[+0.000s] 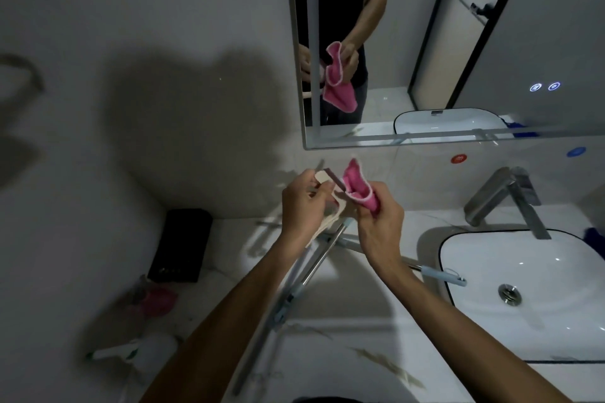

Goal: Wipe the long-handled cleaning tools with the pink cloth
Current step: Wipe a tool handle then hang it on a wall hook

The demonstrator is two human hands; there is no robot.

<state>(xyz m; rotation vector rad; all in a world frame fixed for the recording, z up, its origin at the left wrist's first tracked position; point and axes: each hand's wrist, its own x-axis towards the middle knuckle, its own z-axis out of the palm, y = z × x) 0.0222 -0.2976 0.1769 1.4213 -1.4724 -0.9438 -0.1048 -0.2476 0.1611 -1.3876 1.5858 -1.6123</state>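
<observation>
Left hand (302,198): raised above the desk, forearm reaching in from the lower left, back of the hand toward the camera; fingers curled, its grip closed round the head end of a long-handled tool (314,258).
Right hand (379,222): raised level with the left and just beside it, forearm coming in from the lower right; fingers and thumb curled, pinching the pink cloth (358,186).
Pink cloth: bunched, its free end standing up above the right hand's fingers, close to the tool's pale head (322,177); whether the two touch cannot be told.
Held tool, axis: long pole slanting from the hands down toward the lower left, head uppermost; much of it is motion-blurred.
Second tool (435,273): lies on the desk, pale blue handle end pointing right toward the sink (458,291).
Desk (343,353): white, marble-patterned.
Mirror (458,42): on the wall above, reflecting both hands and the cloth.
Tap (504,203): metal, behind the sink.
Black box (180,244): at the desk's left end, by the wall.
</observation>
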